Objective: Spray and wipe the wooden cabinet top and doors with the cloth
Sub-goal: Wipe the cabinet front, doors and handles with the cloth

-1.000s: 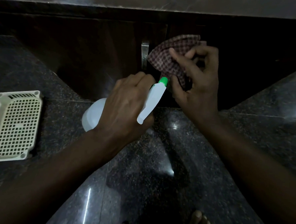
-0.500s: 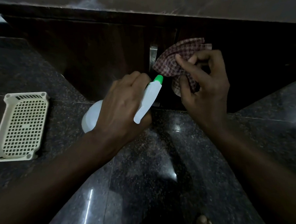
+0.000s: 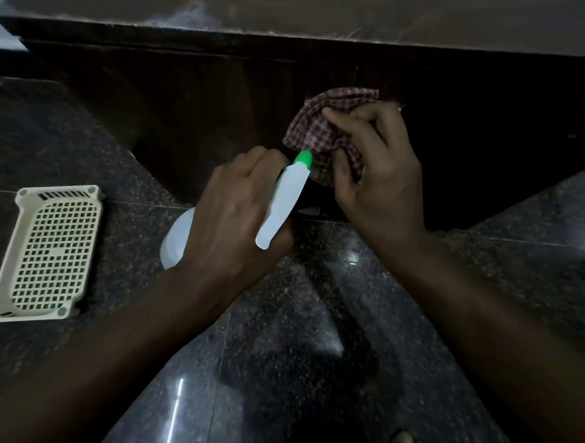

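**Door wipe in progress, spray bottle on standby**

While the left hand (image 3: 236, 214) has its grip wrapped around the white plastic spray bottle with the green nozzle (image 3: 287, 200), the right hand (image 3: 379, 172) pinches the bunched maroon checked cloth (image 3: 318, 134) against the dark wooden cabinet door (image 3: 188, 112). Looks like the door-wiping step. Next move probably needs a squirt on the wood, nozzle aimed past the cloth, then firm strokes. A cream plastic mesh basket (image 3: 49, 251) sits well apart on the granite floor (image 3: 312, 325).

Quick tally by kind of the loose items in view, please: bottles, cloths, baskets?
Spray bottle, in the left hand: 1
Checked cloth, in the right hand: 1
Plastic basket, on the floor: 1
Total: 3
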### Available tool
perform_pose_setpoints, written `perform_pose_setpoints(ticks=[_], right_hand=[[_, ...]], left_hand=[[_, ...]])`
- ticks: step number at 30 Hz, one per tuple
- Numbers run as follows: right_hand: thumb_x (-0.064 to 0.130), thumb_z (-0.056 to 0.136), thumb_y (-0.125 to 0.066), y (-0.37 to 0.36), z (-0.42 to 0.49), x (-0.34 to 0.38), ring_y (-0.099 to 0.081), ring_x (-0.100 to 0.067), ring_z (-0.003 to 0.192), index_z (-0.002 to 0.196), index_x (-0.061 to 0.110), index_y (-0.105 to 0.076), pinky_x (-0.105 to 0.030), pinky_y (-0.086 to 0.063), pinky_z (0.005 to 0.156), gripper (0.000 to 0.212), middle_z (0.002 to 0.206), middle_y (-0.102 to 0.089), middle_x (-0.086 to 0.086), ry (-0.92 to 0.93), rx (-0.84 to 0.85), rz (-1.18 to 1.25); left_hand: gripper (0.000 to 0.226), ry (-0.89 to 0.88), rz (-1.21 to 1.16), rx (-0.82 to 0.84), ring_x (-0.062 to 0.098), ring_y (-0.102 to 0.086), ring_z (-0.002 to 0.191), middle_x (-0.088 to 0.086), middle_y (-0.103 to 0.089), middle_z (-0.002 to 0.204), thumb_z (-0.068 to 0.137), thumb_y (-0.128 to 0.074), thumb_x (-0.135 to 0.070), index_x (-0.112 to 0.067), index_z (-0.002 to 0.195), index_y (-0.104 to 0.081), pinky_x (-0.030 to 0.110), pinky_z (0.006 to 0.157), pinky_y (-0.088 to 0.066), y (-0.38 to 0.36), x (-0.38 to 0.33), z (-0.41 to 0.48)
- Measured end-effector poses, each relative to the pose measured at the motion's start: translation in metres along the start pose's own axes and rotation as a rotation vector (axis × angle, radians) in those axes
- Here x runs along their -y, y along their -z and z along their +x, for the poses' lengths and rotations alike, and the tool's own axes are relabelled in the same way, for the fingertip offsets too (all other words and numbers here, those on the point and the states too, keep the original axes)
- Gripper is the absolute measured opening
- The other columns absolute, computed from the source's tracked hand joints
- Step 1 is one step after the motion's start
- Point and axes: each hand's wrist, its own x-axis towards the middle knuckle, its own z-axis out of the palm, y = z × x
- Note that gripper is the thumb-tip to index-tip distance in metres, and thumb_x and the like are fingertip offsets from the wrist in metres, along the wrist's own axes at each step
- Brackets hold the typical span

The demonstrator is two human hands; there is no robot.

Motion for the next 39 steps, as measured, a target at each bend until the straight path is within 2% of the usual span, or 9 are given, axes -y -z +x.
perform_pose_setpoints(ticks=[5, 9, 17, 21, 26, 30, 33, 35, 39], right_hand=[[-0.005, 0.090, -0.064, 0.014, 0.019, 0.012, -0.059, -0.017, 0.097, 0.121, -0.001, -0.070, -0.011, -0.042, 0.088, 0.032, 0.106, -0.061, -0.020, 0.002, -0.109, 0.064], [-0.001, 0.091, -0.065, 0.019, 0.034, 0.019, -0.052, -0.010, 0.093, 0.120, -0.001, -0.070, -0.005, -0.036, 0.087, 0.030, 0.105, -0.061, -0.021, 0.085, -0.135, 0.029], [0.004, 0.092, -0.065, 0.027, 0.015, 0.000, -0.056, -0.012, 0.090, 0.123, 0.004, -0.070, -0.021, -0.050, 0.071, 0.032, 0.109, -0.059, -0.015, 0.023, 0.068, -0.002], [0.003, 0.089, -0.066, 0.038, 0.035, 0.008, -0.061, -0.018, 0.094, 0.118, 0.002, -0.072, -0.019, -0.049, 0.081, 0.029, 0.106, -0.061, -0.016, 0.091, 0.000, 0.013], [0.004, 0.086, -0.064, 0.028, 0.038, 0.018, -0.064, -0.022, 0.099, 0.122, 0.007, -0.071, -0.031, -0.056, 0.080, 0.036, 0.110, -0.061, -0.011, 0.093, 0.109, -0.019], [0.003, 0.084, -0.067, 0.036, 0.031, 0.013, -0.060, -0.012, 0.089, 0.117, 0.009, -0.072, -0.016, -0.047, 0.076, 0.033, 0.108, -0.059, -0.007, -0.032, 0.169, 0.004], [0.001, 0.084, -0.069, 0.046, 0.023, 0.013, -0.057, -0.007, 0.076, 0.110, 0.012, -0.076, -0.008, -0.044, 0.070, 0.029, 0.102, -0.059, -0.004, -0.199, 0.150, 0.182], [0.002, 0.084, -0.071, 0.049, 0.020, 0.015, -0.062, -0.006, 0.078, 0.110, 0.019, -0.075, -0.014, -0.052, 0.076, 0.030, 0.107, -0.062, -0.003, -0.351, 0.132, 0.348], [-0.005, 0.091, -0.065, 0.047, 0.009, 0.020, -0.070, -0.020, 0.107, 0.122, 0.016, -0.066, -0.037, -0.058, 0.094, 0.037, 0.123, -0.069, -0.006, -0.702, 0.124, 0.918]], left_hand=[[0.017, 0.031, -0.021, -0.052, 0.020, -0.036, 0.066, -0.001, -0.040, 0.077, 0.070, -0.045, -0.010, -0.017, 0.082, -0.036, 0.031, 0.065, -0.022, 0.010, 0.004, 0.000], [0.022, 0.046, -0.007, -0.079, 0.019, -0.035, 0.067, -0.002, -0.038, 0.077, 0.069, -0.049, -0.006, -0.017, 0.081, -0.035, 0.031, 0.065, -0.022, 0.017, 0.007, 0.002], [0.011, 0.059, -0.003, -0.131, 0.020, -0.037, 0.065, -0.002, -0.040, 0.077, 0.072, -0.043, -0.011, -0.016, 0.081, -0.040, 0.031, 0.063, -0.024, 0.033, 0.000, 0.001], [0.015, 0.014, -0.020, -0.140, 0.020, -0.035, 0.065, -0.002, -0.038, 0.076, 0.073, -0.043, -0.008, -0.019, 0.080, -0.034, 0.031, 0.063, -0.023, 0.039, -0.006, 0.004], [0.011, -0.003, 0.046, -0.123, 0.024, -0.038, 0.065, 0.001, -0.039, 0.075, 0.072, -0.039, -0.012, -0.018, 0.080, -0.034, 0.032, 0.062, -0.023, 0.048, -0.010, 0.013], [0.010, 0.026, 0.039, -0.133, 0.026, -0.040, 0.065, 0.005, -0.044, 0.076, 0.071, -0.044, -0.007, -0.011, 0.080, -0.042, 0.036, 0.058, -0.028, 0.057, -0.018, 0.016], [0.010, 0.034, -0.017, -0.149, 0.027, -0.042, 0.063, 0.009, -0.047, 0.076, 0.071, -0.050, 0.001, -0.003, 0.080, -0.047, 0.048, 0.056, -0.035, 0.064, -0.024, 0.017], [0.011, 0.037, -0.037, -0.153, 0.027, -0.043, 0.064, 0.010, -0.049, 0.077, 0.071, -0.051, 0.002, -0.001, 0.081, -0.049, 0.049, 0.057, -0.036, 0.067, -0.025, 0.017], [0.014, 0.036, -0.068, -0.153, 0.028, -0.047, 0.066, 0.013, -0.051, 0.078, 0.069, -0.050, 0.005, 0.002, 0.083, -0.052, 0.049, 0.059, -0.037, 0.059, -0.017, 0.017]])
